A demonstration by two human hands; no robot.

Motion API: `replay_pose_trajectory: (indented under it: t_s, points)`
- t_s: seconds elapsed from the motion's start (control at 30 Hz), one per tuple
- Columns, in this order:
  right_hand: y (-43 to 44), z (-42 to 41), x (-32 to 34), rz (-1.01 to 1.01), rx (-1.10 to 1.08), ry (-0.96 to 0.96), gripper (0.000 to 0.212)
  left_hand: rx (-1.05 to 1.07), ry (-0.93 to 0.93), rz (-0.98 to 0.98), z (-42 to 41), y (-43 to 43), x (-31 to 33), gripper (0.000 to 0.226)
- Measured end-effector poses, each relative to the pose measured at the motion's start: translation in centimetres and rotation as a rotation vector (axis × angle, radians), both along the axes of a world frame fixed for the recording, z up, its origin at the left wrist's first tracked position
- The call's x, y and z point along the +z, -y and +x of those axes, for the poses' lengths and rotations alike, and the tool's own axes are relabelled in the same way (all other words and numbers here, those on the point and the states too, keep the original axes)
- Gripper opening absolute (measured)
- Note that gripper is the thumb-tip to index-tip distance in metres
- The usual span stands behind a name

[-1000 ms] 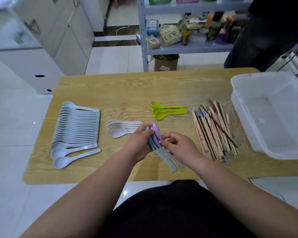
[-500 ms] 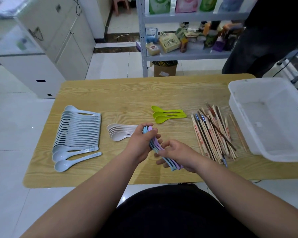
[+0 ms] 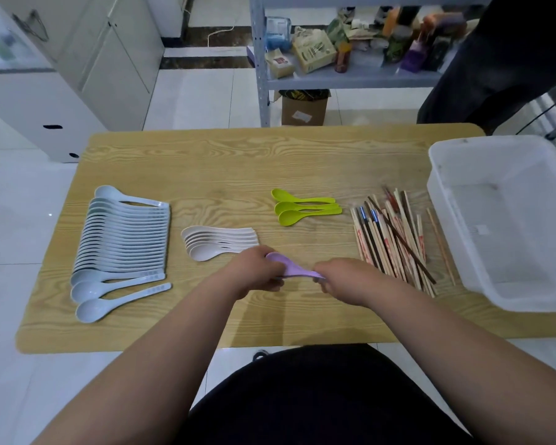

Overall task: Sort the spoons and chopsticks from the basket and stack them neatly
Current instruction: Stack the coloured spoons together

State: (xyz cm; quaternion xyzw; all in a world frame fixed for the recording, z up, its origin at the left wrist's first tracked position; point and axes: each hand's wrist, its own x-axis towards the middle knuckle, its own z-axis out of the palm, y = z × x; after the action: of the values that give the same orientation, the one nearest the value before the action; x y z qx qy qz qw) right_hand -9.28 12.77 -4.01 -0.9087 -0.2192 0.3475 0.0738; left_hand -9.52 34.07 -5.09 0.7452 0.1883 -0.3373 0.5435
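My left hand (image 3: 256, 272) and my right hand (image 3: 347, 277) both grip a small bundle of spoons with a purple spoon (image 3: 289, 268) on top, held flat just above the table's near middle. Whatever spoons lie under the purple one are hidden by my fingers. A long row of pale blue spoons (image 3: 122, 242) lies at the left. A short stack of white spoons (image 3: 215, 242) sits just beyond my left hand. Three green spoons (image 3: 302, 208) lie further back. A pile of chopsticks (image 3: 395, 242) lies to the right of my right hand.
The wooden table (image 3: 225, 165) holds a translucent white basket (image 3: 507, 220) at its right edge, with nothing visible inside. Behind the table stand a metal shelf (image 3: 350, 78) with boxes and a person in dark clothes (image 3: 511, 59) at the far right. White cabinets (image 3: 77, 69) stand at the back left.
The bundle of purple and blue spoons was held upright and angled; now it is turned flat with the purple spoon on top, and my hands have drawn slightly apart along it.
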Motion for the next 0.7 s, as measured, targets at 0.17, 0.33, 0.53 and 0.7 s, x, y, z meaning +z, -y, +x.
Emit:
replay_pose_trajectory:
  t_s: [0.17, 0.33, 0.53, 0.7]
  points:
    - [1.1, 1.8, -2.8, -0.049, 0.172, 0.175, 0.021, -0.299, 0.047, 0.256, 0.8, 0.8, -1.6, 0.021]
    - [2.5, 2.9, -5.8, 0.059, 0.045, 0.283, 0.053, -0.262, 0.523, 0.45, 1.3, 3.0, -4.9, 0.025]
    - [4.0, 4.1, -10.1, 0.072, 0.065, 0.472, 0.049, -0.264, 0.619, 0.515, 1.4, 4.5, -9.9, 0.039]
    - [5.0, 5.0, -12.4, 0.134, 0.041, 0.634, 0.037, -0.427, 0.868, 0.743, 2.2, 5.1, -12.8, 0.039]
